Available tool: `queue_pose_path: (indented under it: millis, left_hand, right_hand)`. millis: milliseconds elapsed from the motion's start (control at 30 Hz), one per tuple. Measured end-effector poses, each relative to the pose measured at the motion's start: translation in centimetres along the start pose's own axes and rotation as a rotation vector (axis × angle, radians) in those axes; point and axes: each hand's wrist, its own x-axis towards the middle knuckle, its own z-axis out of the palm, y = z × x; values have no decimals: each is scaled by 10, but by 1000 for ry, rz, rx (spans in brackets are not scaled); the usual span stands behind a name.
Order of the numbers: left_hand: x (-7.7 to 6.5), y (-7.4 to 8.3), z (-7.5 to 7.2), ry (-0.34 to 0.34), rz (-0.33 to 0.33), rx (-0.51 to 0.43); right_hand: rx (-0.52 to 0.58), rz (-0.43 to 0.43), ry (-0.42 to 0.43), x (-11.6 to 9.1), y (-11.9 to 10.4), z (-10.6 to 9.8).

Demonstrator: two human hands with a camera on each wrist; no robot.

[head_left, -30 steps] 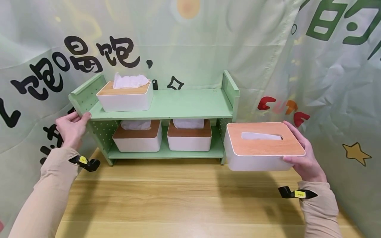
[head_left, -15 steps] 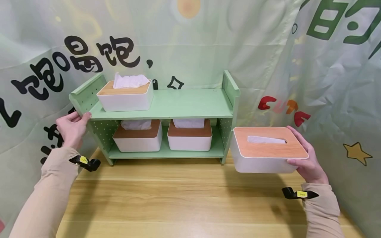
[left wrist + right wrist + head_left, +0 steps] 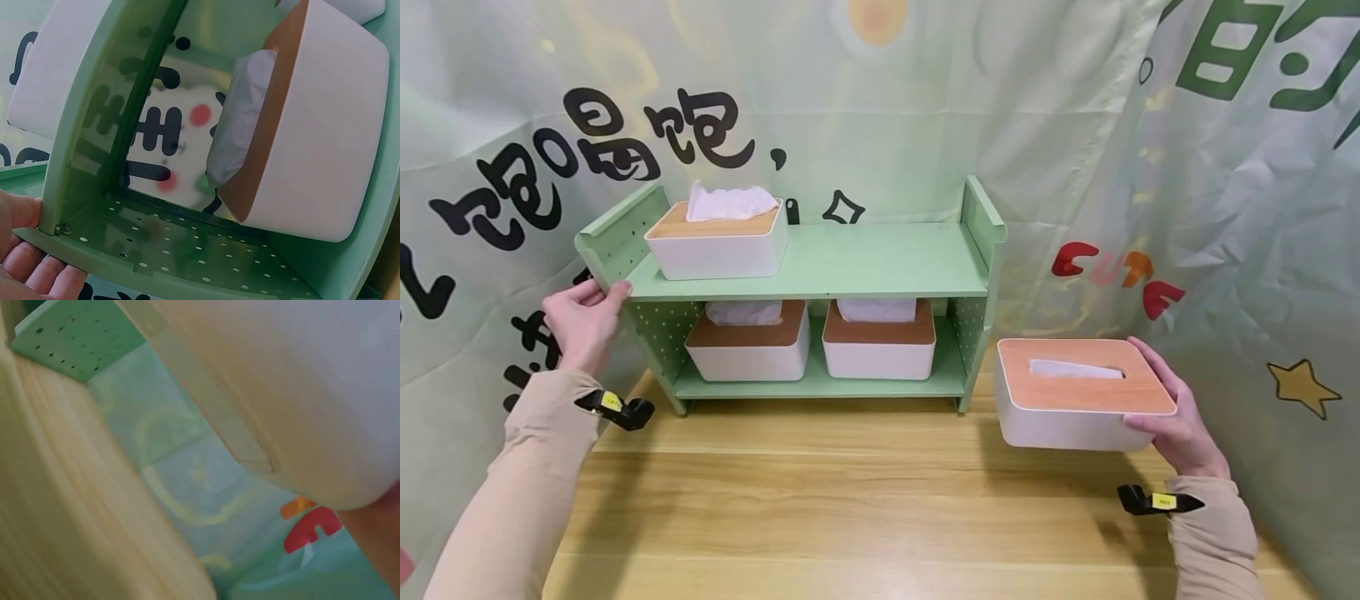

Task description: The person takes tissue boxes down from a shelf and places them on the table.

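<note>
My right hand (image 3: 1180,417) grips the right end of a white tissue box (image 3: 1075,429) with a wood-look lid, thumb on the near side. The box hangs over the table, right of the shelf, its white tissue lying low in the slot. In the right wrist view its pale underside (image 3: 300,394) fills the upper right. At the left, my left hand (image 3: 583,325) holds the side edge of the green two-tier shelf (image 3: 880,254). The left wrist view shows the thumb (image 3: 22,211) on one face of the panel and the fingers curled on the other.
One tissue box (image 3: 718,254) stands at the left of the upper tier. Two more, a left one (image 3: 748,362) and a right one (image 3: 880,360), sit on the lower tier. Beneath is a wooden table (image 3: 820,500); a printed curtain (image 3: 895,142) hangs behind and at both sides.
My right hand has moved the tissue box to the right and down, away from the shelf. The left hand has stayed on the shelf's edge.
</note>
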Motion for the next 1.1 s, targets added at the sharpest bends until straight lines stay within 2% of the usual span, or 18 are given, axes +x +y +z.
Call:
queue_pose_path:
  millis: [400,867,1100]
  left_hand:
    - [-1,-2,2,3,-13,17]
    - [0,-1,0,5,-1,21]
    - [1,-1,0,4,0,24]
  right_hand:
    - [-60,39,32,-8,15,-8]
    - [-3,106,79,-8,45,-7]
    - [6,140,93,-4,52,-4]
